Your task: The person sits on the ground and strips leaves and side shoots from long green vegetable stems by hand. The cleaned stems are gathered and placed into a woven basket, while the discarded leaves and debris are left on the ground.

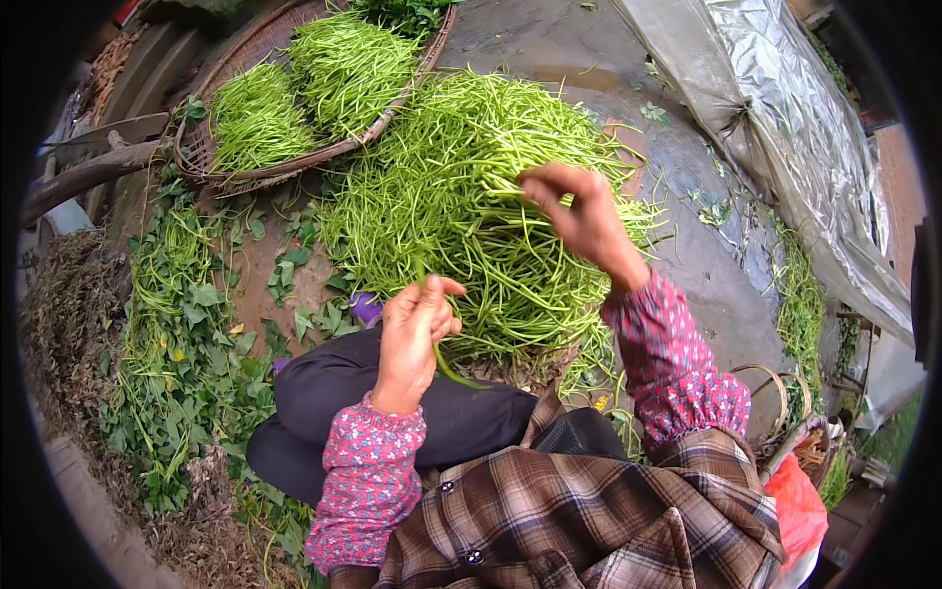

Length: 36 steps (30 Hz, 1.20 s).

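Observation:
A large loose heap of green leaf stalks (471, 243) lies on the ground before my knees. Beside the heap's near left edge, my left hand (421, 324) pinches one green stalk (452, 372) whose lower end curves down over my dark trouser leg. The stalk's upper part is blurred above the thumb. Over the right part of the heap, my right hand (578, 206) has its thumb and index fingertips close together at the top stalks. Whether a stalk is between them is hard to tell.
A wide woven bamboo tray (379, 121) holds stalk bundles (353, 73) at the upper left. Leafy vines (195, 353) are strewn along my left. Plastic sheeting (773, 110) hangs at the right. A red plastic bag (795, 508) is by my right side, near a basket handle (780, 397).

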Available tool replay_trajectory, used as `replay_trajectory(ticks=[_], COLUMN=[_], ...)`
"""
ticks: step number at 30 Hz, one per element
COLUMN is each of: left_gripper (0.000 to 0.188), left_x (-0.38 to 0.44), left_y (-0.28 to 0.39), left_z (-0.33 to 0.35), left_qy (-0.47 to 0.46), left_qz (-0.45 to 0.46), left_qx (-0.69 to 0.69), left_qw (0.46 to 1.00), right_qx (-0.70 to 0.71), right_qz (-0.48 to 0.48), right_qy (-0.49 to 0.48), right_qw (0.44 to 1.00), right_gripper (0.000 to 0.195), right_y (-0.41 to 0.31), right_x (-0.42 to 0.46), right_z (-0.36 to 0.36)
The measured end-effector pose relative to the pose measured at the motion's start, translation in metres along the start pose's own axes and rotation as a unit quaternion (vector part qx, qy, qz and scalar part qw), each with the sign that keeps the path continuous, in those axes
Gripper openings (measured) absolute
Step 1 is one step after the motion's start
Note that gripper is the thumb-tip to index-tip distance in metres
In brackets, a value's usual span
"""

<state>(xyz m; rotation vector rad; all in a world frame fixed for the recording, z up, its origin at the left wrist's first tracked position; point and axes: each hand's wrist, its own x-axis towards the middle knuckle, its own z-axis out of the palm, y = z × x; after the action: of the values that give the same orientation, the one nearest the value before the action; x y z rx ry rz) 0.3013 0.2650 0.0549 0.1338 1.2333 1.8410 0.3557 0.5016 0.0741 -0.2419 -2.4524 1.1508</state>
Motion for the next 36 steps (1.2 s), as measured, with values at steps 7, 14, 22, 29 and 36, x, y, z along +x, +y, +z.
replay_trajectory(ticks=[7, 14, 22, 29, 36], left_gripper=[0.028, 0.049, 0.063, 0.032, 0.038], left_x=[0.004, -0.017, -0.002, -0.007, -0.006], left_y=[-0.021, -0.078, -0.053, -0.053, -0.049], left_z=[0.015, 0.010, 0.024, 0.006, 0.015], left_qy=[0.076, -0.003, -0.005, -0.009, 0.121], left_qz=[-0.041, -0.129, 0.004, -0.037, -0.021], left_qx=[-0.330, -0.366, -0.309, -0.433, -0.376], left_qw=[0.940, 0.922, 0.951, 0.901, 0.918], right_qx=[-0.269, -0.229, -0.145, -0.005, -0.358], right_qz=[-0.036, -0.083, -0.133, -0.005, -0.029], right_qy=[-0.040, 0.056, -0.139, -0.113, -0.020], right_qw=[0.962, 0.968, 0.970, 0.994, 0.933], right_gripper=[0.005, 0.012, 0.015, 0.014, 0.015], right_y=[0.078, 0.034, -0.016, -0.018, 0.039], right_x=[-0.003, -0.066, -0.093, -0.115, -0.064], right_z=[0.018, 0.021, 0.002, 0.008, 0.014])
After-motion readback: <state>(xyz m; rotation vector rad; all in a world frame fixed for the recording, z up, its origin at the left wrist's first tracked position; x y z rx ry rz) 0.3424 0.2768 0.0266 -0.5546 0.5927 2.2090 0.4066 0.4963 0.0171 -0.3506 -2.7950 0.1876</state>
